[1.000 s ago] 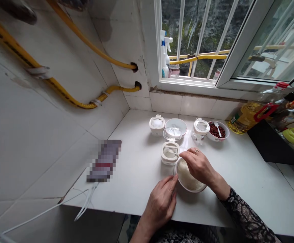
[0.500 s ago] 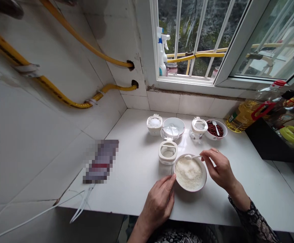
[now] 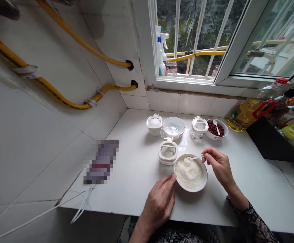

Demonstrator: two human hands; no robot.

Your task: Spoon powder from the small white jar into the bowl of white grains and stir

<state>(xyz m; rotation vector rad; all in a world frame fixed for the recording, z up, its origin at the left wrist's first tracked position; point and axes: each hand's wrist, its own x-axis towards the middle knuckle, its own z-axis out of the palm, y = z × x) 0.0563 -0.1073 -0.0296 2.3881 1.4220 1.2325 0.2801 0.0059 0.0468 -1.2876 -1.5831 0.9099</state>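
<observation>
From the head camera, the person's two hands were apart, with a white bowl [image 3: 204, 185] of white granular food [image 3: 189, 173] between them on a white tiled counter [image 3: 134, 172]. The right hand [image 3: 219, 167] pinched the handle of a small white plastic spoon [image 3: 193, 158] between thumb and fingers, and the spoon's bowl sat just over the heap near the far rim. The left hand [image 3: 158, 211] lay open on the counter, its fingertips just beside the bowl's near-left side; whether they touched it was hard to tell. A patterned dark lace sleeve [image 3: 246, 219] covered the right forearm.

Just left of the bowl stood a square white storage jar [image 3: 167, 158], its clear flip lid [image 3: 169, 132] tipped open behind it. Beyond that lid were a wider white dish [image 3: 177, 122] and a closed white jar [image 3: 154, 124]. Further right stood a jar with a clear lid [image 3: 199, 126], beside a bowl of red beans [image 3: 217, 134] holding a white spoon [image 3: 216, 126]. A bottle of yellow cooking oil [image 3: 244, 116] stood at the counter's right end. A pixelated packet [image 3: 101, 162] lay to the left, with a white cable [image 3: 82, 206] trailing off the edge. Yellow gas hoses [image 3: 73, 37] ran along the tiled wall, and a spray bottle [image 3: 160, 55] stood on the barred window's sill.
</observation>
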